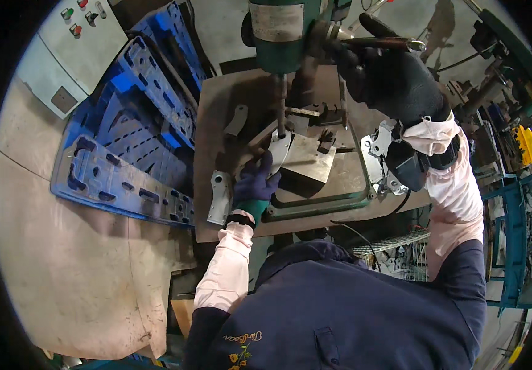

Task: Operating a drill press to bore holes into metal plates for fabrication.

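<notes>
The metal plate [279, 148] lies just past the left hand [256, 180], on its far right side. The plate is longer than it is wide. Its long way runs from near left, by the fingers, to far right, under the drill bit [280, 106]. The bit points down at the far part of the plate. I can't tell if its tip is touching the plate or is just over it.

The left hand is much nearer to the plate. It wears a purple and green glove, and its fingers and thumb are closed in on the plate's near end. How tight they hold is hard to see.

The right hand [401, 85], in a black glove, is well apart from the plate, far off to the right. It is bent around a dark handle [395, 43] beside the green drill [278, 52], with only a small gap left in the grip.

A big metal block [311, 159] sits just to the right of the plate. On the brown table [222, 92], one loose plate [220, 198] lies to the left of the left hand, and another loose plate [237, 120] lies farther away.
</notes>
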Action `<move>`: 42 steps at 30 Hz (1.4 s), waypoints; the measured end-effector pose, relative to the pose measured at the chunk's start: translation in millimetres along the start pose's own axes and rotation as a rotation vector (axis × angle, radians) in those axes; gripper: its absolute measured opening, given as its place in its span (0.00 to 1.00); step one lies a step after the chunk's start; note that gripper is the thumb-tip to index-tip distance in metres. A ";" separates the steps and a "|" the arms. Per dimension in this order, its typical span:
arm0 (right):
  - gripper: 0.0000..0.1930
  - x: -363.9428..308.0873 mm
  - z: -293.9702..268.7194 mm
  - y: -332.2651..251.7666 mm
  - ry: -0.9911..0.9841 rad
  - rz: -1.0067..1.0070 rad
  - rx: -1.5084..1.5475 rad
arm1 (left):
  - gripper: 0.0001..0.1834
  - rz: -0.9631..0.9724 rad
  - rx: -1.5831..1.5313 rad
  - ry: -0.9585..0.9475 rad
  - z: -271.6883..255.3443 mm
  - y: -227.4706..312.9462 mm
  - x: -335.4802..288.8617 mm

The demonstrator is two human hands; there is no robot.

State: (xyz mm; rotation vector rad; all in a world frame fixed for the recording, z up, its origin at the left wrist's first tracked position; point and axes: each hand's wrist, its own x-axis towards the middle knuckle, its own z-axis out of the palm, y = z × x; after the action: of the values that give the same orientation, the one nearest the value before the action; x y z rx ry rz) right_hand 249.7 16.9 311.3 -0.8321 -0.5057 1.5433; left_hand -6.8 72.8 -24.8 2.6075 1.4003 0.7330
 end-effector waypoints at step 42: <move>0.10 68.6 -88.7 147.1 0.334 -0.628 -0.608 | 0.36 0.007 0.048 -0.130 -17.6 6.8 10.2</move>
State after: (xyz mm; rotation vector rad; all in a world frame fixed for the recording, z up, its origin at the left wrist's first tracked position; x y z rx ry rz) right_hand 219.7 48.0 131.4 -1.2195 -0.9039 0.6504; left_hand -4.8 74.7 -3.5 2.6436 1.3899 0.5258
